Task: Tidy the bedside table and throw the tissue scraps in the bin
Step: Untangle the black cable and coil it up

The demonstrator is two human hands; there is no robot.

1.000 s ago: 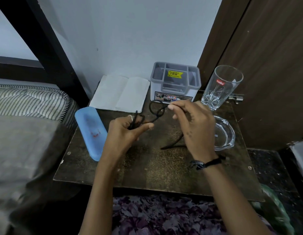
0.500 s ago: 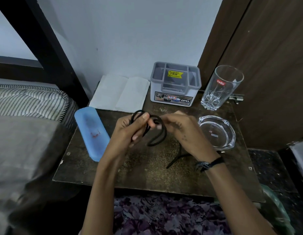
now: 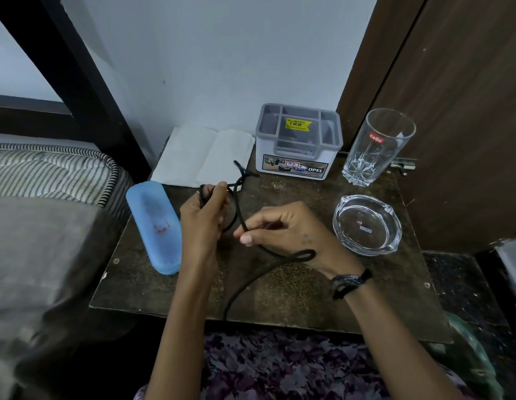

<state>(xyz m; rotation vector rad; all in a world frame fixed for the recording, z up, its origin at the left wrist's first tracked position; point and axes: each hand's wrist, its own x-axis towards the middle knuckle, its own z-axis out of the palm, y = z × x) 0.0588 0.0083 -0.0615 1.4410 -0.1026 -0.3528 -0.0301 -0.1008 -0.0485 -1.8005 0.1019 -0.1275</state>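
A black cord (image 3: 238, 206) stretches between both hands above the dark bedside table (image 3: 294, 295). My left hand (image 3: 203, 217) grips a bunch of loops of it, with one end sticking up toward the tissue. My right hand (image 3: 291, 230) pinches the cord lower down, and a loop passes over its wrist. The loose tail runs down to the table's front edge. A white tissue sheet (image 3: 201, 154) lies flat at the back left of the table.
A blue case (image 3: 155, 226) lies along the table's left side. At the back stand a grey organiser box (image 3: 298, 141) and a drinking glass (image 3: 378, 145). A glass ashtray (image 3: 366, 223) sits at the right. A bed (image 3: 43, 197) borders the left, a wooden door (image 3: 453, 111) the right.
My right hand has moved down and toward me, drawing the cord out from the bunch in my left hand. A loop now lies over my right wrist.
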